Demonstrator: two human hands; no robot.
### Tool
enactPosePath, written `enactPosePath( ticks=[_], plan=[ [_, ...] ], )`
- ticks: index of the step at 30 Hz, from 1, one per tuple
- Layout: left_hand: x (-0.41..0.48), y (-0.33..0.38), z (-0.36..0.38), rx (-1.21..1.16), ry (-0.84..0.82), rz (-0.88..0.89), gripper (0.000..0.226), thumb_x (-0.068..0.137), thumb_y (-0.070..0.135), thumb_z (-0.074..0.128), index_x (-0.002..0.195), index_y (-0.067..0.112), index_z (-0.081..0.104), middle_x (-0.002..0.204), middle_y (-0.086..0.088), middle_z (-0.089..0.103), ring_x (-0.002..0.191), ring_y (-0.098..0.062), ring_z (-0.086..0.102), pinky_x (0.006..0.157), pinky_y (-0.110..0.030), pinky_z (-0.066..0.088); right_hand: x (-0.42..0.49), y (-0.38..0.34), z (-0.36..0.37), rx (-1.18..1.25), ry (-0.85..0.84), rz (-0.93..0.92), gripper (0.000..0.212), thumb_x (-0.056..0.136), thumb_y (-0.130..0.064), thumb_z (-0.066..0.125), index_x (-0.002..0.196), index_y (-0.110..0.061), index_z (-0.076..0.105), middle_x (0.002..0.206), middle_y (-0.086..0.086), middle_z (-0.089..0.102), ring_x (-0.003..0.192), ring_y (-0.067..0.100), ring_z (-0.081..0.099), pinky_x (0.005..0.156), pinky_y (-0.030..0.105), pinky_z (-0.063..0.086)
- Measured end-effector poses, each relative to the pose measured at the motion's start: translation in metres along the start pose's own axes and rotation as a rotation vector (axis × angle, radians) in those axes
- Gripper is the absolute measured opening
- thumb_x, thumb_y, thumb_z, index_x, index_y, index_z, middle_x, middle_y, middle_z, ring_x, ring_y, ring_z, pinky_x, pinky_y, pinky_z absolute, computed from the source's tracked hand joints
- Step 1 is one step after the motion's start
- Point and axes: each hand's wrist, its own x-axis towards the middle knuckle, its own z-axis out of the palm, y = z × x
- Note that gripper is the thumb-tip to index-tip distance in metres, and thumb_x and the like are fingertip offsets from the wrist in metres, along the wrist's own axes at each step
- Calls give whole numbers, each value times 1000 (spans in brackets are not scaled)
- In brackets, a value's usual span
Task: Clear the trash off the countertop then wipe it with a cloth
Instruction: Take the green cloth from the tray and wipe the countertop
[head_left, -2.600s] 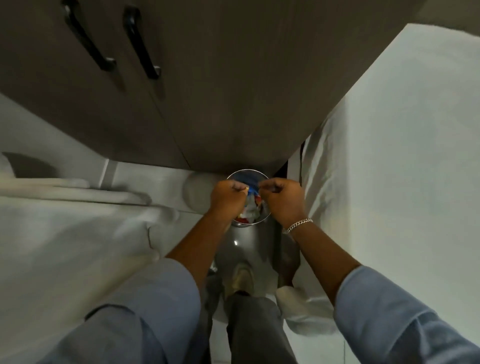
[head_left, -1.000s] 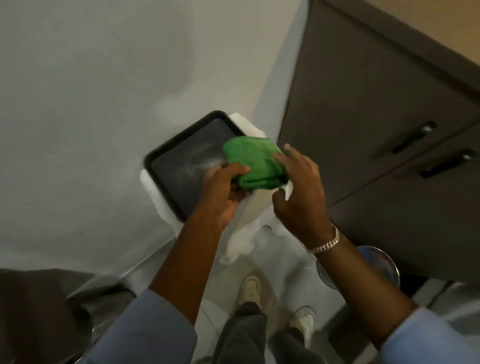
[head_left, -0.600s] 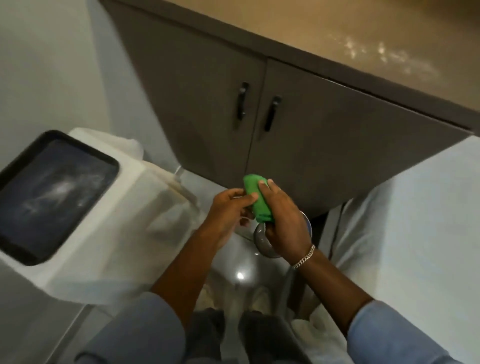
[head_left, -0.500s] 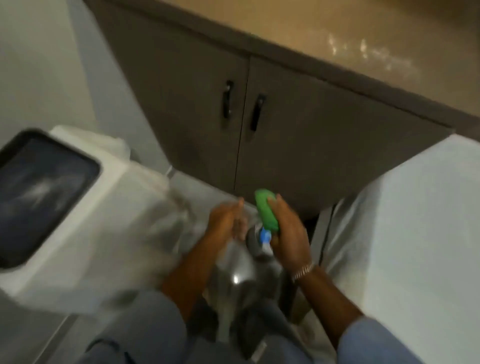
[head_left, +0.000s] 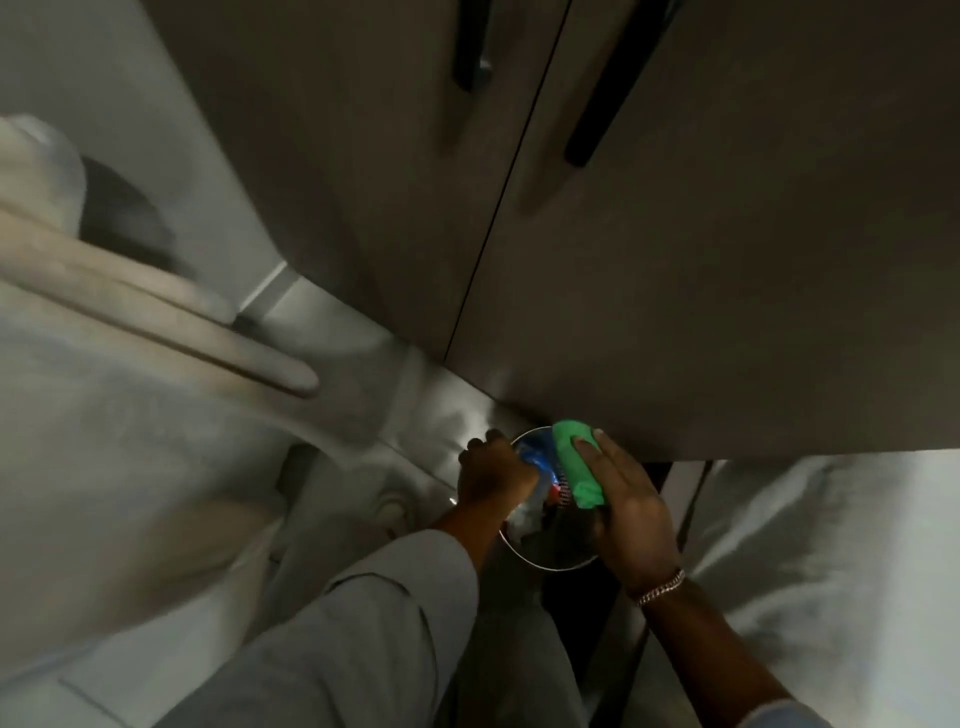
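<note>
A small round metal bin (head_left: 550, 558) stands on the floor below the cabinet, with blue, white and red trash (head_left: 540, 470) inside. My right hand (head_left: 631, 512) holds a folded green cloth (head_left: 576, 465) over the bin's far right rim. My left hand (head_left: 491, 473) is curled at the bin's left rim, fingers reaching into the trash; whether it grips a piece is hidden. The countertop is out of view.
Brown cabinet doors (head_left: 675, 234) with black handles (head_left: 602, 93) fill the top. A white bin with a liner (head_left: 104, 415) stands at the left. White cloth-covered furniture (head_left: 831, 571) sits at the right. My trouser leg (head_left: 514, 665) is below the bin.
I took the green cloth from the white bin's lid, turned to the cabinet and bent low. Both hands have dropped to the metal bin; the cloth passed to my right hand.
</note>
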Motion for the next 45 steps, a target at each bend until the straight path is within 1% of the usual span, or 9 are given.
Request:
enactPosePath(
  ticks=[7,11,15,19,22,27,32,38,45],
  plan=[
    [22,-44,40,86,1,-15,47,81,20,62,126,14,53,124,-16,65,117,-33,60,93,-34,48,-10,3,24,73,-10,75,63,78,-31,41,139,-17,47,146,14,46,134,29,45,109,43,42],
    [-37,-14,3,87,15,-5,39,80,13,57,118,7,56,125,-19,63,119,-35,58,97,-37,46,-35,-22,-29,77,-25,53,71,75,-5,58,142,-23,41,153,8,36,140,25,38,114,38,37],
    [-144,39,-81,-11,51,9,33,83,14,62,113,0,59,120,-22,65,111,-35,63,84,-35,49,-75,-97,-141,135,-78,-90,74,74,-6,61,143,-21,39,154,6,34,143,21,32,118,27,26],
    [-230,95,-168,-181,29,23,27,86,10,58,105,-7,65,106,-30,69,97,-42,69,87,-47,56,-95,-166,-273,264,212,-356,64,71,-2,68,133,-13,54,144,12,49,134,24,46,112,34,38],
    [-281,127,-224,-260,1,-54,19,86,13,57,97,-2,62,73,-25,74,67,-38,75,71,-51,62,-89,-182,-381,206,451,-477,67,70,0,60,134,-18,53,145,11,49,134,23,47,113,31,36],
    [-328,157,-257,-228,-21,33,13,79,8,59,81,-2,66,62,-22,73,59,-34,74,62,-49,63,-52,-132,-492,27,590,-213,65,67,5,53,129,-13,57,140,15,54,129,32,51,109,39,40],
    [-328,167,-252,-172,-7,100,26,87,11,55,111,0,60,101,-24,71,84,-34,74,77,-47,62,-34,-88,-465,73,480,265,53,81,-4,57,132,-17,50,137,22,51,122,46,48,104,49,39],
    [-319,162,-254,-274,-137,63,12,89,6,51,90,10,62,84,-18,73,66,-27,74,53,-32,61,9,-135,-415,114,448,214,61,87,-26,54,143,-36,32,160,7,21,145,41,16,118,59,11],
    [-309,158,-250,-307,-236,68,16,88,2,49,91,9,63,65,-14,76,60,-26,73,48,-29,59,79,-161,-436,371,318,92,60,82,-30,61,139,-35,42,157,-1,31,145,27,23,121,41,16]
  ],
)
